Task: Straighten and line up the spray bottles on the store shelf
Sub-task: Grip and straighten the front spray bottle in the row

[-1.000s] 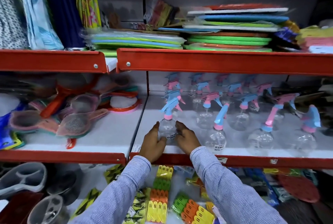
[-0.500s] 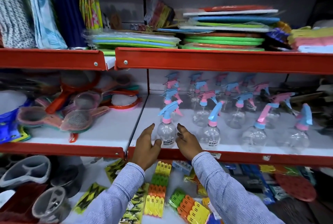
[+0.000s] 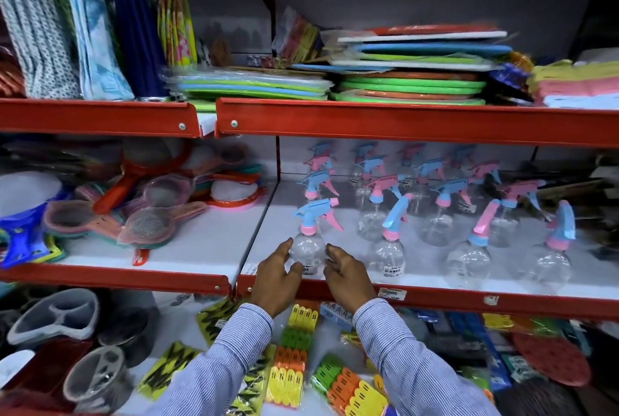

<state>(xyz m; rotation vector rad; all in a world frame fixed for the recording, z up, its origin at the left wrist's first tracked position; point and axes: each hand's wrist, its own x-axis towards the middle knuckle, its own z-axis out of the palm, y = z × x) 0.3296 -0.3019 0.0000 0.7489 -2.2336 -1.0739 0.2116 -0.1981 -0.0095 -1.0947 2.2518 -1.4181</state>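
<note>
Several clear spray bottles with pink and blue trigger heads stand in rough rows on the white shelf (image 3: 284, 214). The front-left bottle (image 3: 307, 249) stands upright near the shelf's left edge, its nozzle pointing left. My left hand (image 3: 278, 276) and my right hand (image 3: 348, 278) flank its base, fingers spread and loose, fingertips close to the plastic without clasping it. To its right in the front row are a second bottle (image 3: 388, 256), a third bottle (image 3: 467, 265) and a fourth bottle (image 3: 552, 263), their heads turned different ways.
The red upper shelf lip (image 3: 402, 124) hangs low above the bottles. Plastic strainers (image 3: 147, 224) fill the left bay. Flat coloured mats (image 3: 412, 87) are stacked above. Packs of clothes pegs (image 3: 294, 348) and grey divided trays (image 3: 57, 315) lie on the shelf below.
Both hands clasped the front-left bottle a second ago. They have since loosened and drawn back toward the shelf's front edge, and the bottle stays standing.
</note>
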